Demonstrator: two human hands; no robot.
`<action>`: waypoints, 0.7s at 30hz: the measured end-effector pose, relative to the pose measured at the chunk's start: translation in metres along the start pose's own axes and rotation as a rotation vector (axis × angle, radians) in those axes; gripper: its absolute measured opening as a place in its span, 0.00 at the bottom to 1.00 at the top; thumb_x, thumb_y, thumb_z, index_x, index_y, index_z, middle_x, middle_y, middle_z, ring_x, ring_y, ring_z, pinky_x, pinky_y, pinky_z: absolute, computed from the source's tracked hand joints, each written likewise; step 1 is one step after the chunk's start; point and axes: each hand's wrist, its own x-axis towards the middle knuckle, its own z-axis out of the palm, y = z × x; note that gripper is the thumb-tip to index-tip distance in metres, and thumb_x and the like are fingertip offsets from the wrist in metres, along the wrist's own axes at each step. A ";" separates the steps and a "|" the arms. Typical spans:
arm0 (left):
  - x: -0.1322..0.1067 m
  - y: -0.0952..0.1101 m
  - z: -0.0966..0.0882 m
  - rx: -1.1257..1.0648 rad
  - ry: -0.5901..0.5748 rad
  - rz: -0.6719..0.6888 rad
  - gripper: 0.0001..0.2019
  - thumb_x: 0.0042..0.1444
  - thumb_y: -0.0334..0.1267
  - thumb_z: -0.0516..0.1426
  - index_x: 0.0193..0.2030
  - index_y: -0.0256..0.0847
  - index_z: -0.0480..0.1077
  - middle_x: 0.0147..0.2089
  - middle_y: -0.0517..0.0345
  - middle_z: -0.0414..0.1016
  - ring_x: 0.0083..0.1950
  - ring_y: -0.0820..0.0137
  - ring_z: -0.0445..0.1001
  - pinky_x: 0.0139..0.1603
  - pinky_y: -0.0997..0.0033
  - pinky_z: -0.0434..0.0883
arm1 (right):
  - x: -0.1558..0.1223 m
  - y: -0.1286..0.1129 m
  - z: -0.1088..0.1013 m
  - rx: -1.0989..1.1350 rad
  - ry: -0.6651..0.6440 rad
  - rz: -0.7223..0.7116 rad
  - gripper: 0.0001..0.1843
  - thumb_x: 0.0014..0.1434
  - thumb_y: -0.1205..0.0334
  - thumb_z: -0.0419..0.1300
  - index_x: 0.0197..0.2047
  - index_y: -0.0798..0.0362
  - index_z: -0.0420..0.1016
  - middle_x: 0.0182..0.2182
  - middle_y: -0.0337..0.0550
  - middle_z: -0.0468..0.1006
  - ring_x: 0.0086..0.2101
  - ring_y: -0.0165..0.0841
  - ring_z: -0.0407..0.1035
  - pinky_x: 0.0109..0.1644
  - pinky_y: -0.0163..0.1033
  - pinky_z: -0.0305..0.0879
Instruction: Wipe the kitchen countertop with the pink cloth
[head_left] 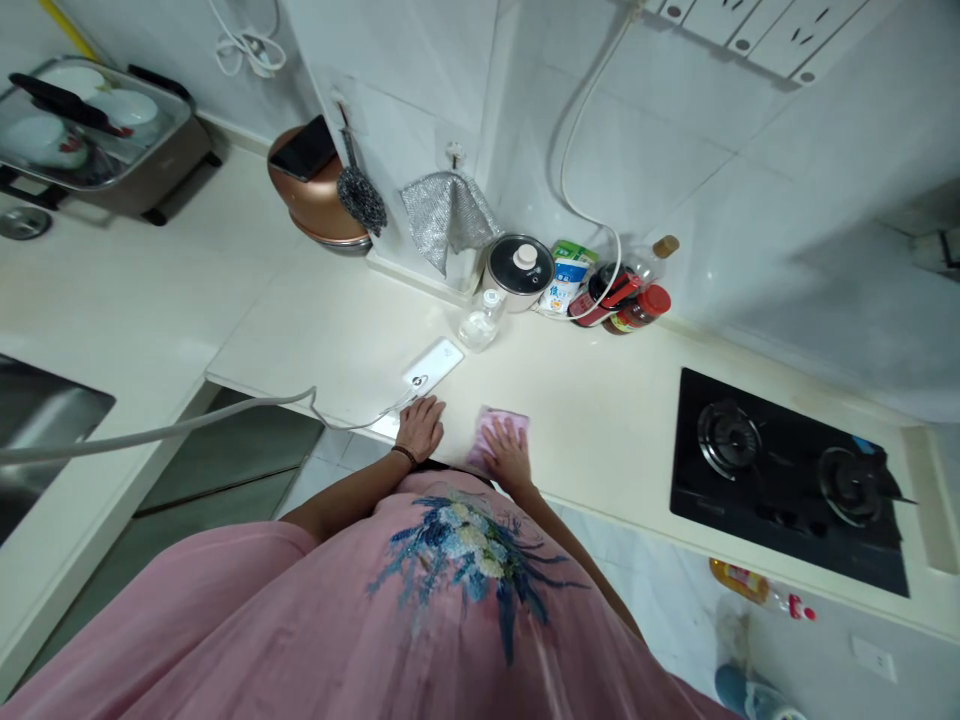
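Observation:
My right hand [508, 452] lies flat with fingers stretched out on a pink cloth [498, 424], pressing it onto the cream countertop [600, 400] near its front edge. My left hand [420, 427] rests beside it on the counter, fingers loosely curled, holding nothing that I can see. It lies just in front of a white power strip [433, 365] whose grey cable [150, 432] runs off to the left.
A black two-burner gas hob [787, 480] sits at the right. Against the wall stand a small clear bottle [481, 320], a lidded pot [520, 268], a carton and sauce jars [637, 308]. A copper pot [319, 200] and a dish rack [82, 125] are at the left; a sink [37, 420] lies far left.

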 end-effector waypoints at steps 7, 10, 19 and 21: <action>0.000 -0.001 0.000 0.002 -0.022 0.018 0.26 0.68 0.39 0.51 0.71 0.43 0.69 0.74 0.42 0.67 0.76 0.48 0.59 0.72 0.42 0.59 | -0.117 0.118 0.002 0.045 0.234 0.951 0.38 0.74 0.47 0.35 0.82 0.50 0.47 0.79 0.59 0.52 0.78 0.52 0.42 0.74 0.74 0.47; 0.000 -0.002 0.001 0.002 -0.016 0.029 0.26 0.68 0.39 0.51 0.71 0.43 0.69 0.74 0.42 0.67 0.76 0.49 0.59 0.71 0.42 0.59 | -0.115 0.127 0.000 0.103 0.350 1.200 0.39 0.74 0.44 0.33 0.83 0.49 0.45 0.79 0.64 0.51 0.76 0.56 0.45 0.69 0.80 0.51; 0.001 -0.002 0.001 0.002 0.004 0.035 0.25 0.67 0.39 0.52 0.70 0.44 0.71 0.73 0.42 0.68 0.75 0.48 0.60 0.72 0.42 0.60 | 0.020 -0.015 0.000 0.019 0.033 0.144 0.39 0.70 0.48 0.51 0.81 0.46 0.54 0.81 0.49 0.49 0.79 0.53 0.36 0.78 0.68 0.39; 0.001 -0.002 0.002 0.003 0.003 0.028 0.26 0.66 0.39 0.53 0.70 0.43 0.71 0.73 0.42 0.68 0.75 0.48 0.60 0.72 0.42 0.60 | 0.034 -0.027 -0.002 0.008 -0.035 -0.070 0.38 0.69 0.48 0.54 0.80 0.42 0.56 0.81 0.44 0.50 0.79 0.50 0.40 0.79 0.63 0.39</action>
